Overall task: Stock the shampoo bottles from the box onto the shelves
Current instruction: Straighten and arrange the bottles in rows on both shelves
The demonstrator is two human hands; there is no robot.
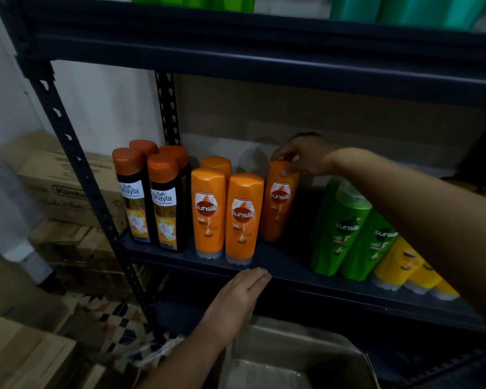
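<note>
My right hand [303, 158] pinches the top of an orange bottle [278, 203] standing on the shelf [278, 265]. My left hand [236, 301], fingers flat together, hovers at six o'clock over the box [345, 357].

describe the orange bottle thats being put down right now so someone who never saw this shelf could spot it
Look at the middle shelf of the dark metal rack. Left of the green bottles stand orange Sunsilk bottles; the one you want is the rightmost, set further back. It alone has the right hand gripping its top.
</note>
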